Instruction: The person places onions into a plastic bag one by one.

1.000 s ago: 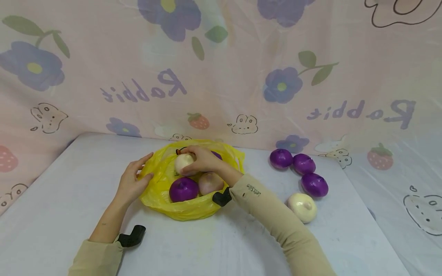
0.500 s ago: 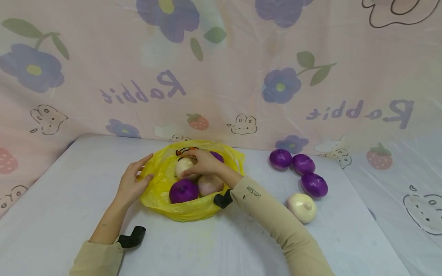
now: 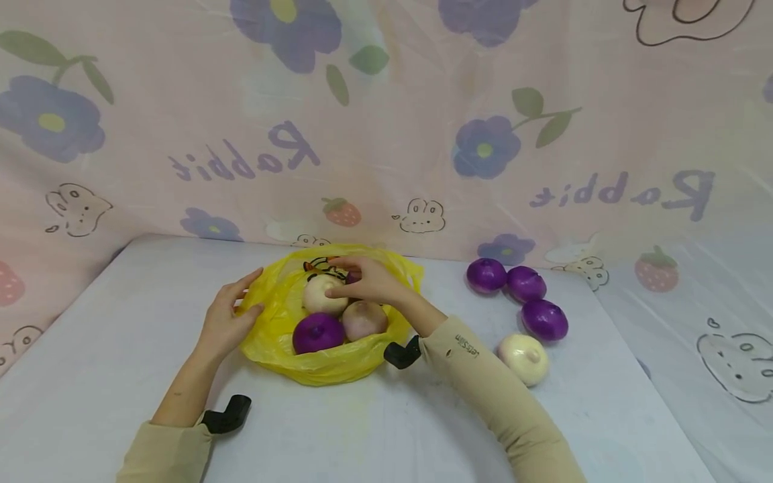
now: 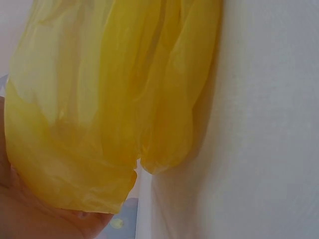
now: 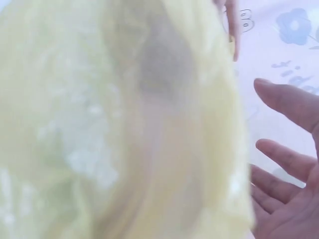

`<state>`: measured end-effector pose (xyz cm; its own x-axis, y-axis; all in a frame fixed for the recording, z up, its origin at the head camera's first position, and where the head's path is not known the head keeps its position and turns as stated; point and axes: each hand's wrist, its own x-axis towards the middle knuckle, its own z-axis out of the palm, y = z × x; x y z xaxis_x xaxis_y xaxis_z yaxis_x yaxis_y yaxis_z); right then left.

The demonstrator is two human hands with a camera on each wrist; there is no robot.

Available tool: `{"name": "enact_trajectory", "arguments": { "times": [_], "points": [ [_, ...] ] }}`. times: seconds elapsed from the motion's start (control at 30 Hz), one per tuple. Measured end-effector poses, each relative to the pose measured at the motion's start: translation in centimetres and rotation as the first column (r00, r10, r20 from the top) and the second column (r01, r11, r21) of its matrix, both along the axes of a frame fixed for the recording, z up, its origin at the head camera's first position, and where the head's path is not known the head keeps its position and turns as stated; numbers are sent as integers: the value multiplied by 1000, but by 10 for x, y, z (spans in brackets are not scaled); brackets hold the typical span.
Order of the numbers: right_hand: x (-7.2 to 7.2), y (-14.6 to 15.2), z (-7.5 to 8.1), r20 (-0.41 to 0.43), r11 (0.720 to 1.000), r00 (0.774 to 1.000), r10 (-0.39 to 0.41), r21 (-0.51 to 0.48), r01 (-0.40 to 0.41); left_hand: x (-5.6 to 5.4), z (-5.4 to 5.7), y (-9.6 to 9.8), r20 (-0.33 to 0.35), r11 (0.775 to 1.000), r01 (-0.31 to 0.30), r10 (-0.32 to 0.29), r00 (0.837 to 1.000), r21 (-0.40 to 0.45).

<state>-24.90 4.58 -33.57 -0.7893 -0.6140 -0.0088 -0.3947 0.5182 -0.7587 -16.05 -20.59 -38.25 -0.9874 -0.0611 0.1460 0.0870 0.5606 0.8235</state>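
A yellow plastic bag (image 3: 311,370) lies with its mouth spread wide on the table. Inside it sit a white onion (image 3: 321,295), a purple onion (image 3: 318,333) and a pale brownish onion (image 3: 365,319), with another purple one partly hidden behind my right hand. My right hand (image 3: 377,283) is over the back right of the bag, thumb at the white onion's right side; its fingers look spread apart in the right wrist view. My left hand (image 3: 226,318) rests against the bag's left side, fingers extended, its palm behind the yellow plastic (image 4: 79,164) in the left wrist view.
To the right lie three purple onions (image 3: 486,276) in a row, with a white onion (image 3: 523,360) in front of them. A printed curtain (image 3: 386,134) stands behind the white table (image 3: 338,436). Black devices (image 3: 228,414) are strapped at both wrists.
My right hand has loosened from the white onion, its fingers parting from it and shifting right and back. The white onion has settled in the bag. My left hand stays at the bag's side.
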Motion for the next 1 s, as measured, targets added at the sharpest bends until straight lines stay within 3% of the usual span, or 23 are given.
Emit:
{"name": "enact_trajectory", "arguments": {
  "times": [0.1, 0.3, 0.53, 0.83, 1.0],
  "points": [
    [4, 6, 1, 38, 998, 999, -13, -59, 15, 0, 0, 0, 1, 1000, 3, -3, 1000, 0],
    [8, 20, -1, 22, 992, 1000, -4, -122, 7, 0, -1, 1, -6, 1000, 3, -3, 1000, 0],
    [15, 38, -2, 77, 978, 996, -49, -200, 64, 1, -1, 1, -10, 1000, 10, -10, 1000, -8],
    [17, 54, -8, 75, 982, 992, -106, -151, 116, 0, -1, 1, -15, 1000, 9, -10, 1000, -20],
    [20, 64, -10, 81, 971, 986, -149, -176, 161, 0, -2, 1, -10, 999, 7, -8, 1000, -31]
  ]
}}
